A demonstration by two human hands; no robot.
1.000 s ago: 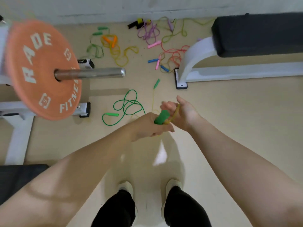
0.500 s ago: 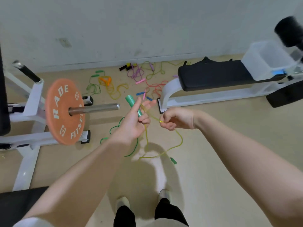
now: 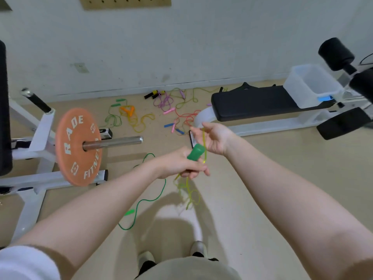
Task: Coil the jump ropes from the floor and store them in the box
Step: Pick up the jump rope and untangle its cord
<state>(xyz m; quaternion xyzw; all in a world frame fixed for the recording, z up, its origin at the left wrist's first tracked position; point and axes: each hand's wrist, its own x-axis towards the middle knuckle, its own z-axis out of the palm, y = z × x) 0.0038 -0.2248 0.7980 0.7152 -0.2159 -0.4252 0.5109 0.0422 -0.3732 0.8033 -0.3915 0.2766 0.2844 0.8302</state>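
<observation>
My left hand (image 3: 179,164) grips the green handle (image 3: 194,152) of a yellow-green jump rope. The rope's cord (image 3: 204,144) runs up from the handle to my right hand (image 3: 215,138), which pinches it between fingers and thumb. The rest of that cord (image 3: 189,194) hangs in loose loops below my left hand. A second green rope (image 3: 149,199) lies on the floor under my left forearm. Several more ropes (image 3: 167,112) in pink, yellow, orange, red and green are scattered near the wall. The translucent box (image 3: 311,85) stands on the bench at the right.
An orange weight plate (image 3: 77,146) on a steel bar (image 3: 113,141) juts out at the left on a white rack (image 3: 38,138). A black padded bench (image 3: 254,103) with white frame stands at the right, with black roller pads (image 3: 336,53) beyond it. My feet (image 3: 198,248) stand below.
The view has tilted up, showing more wall. My right hand rose above the left, drawing the cord upward. The green handle now points up-right from my left fist.
</observation>
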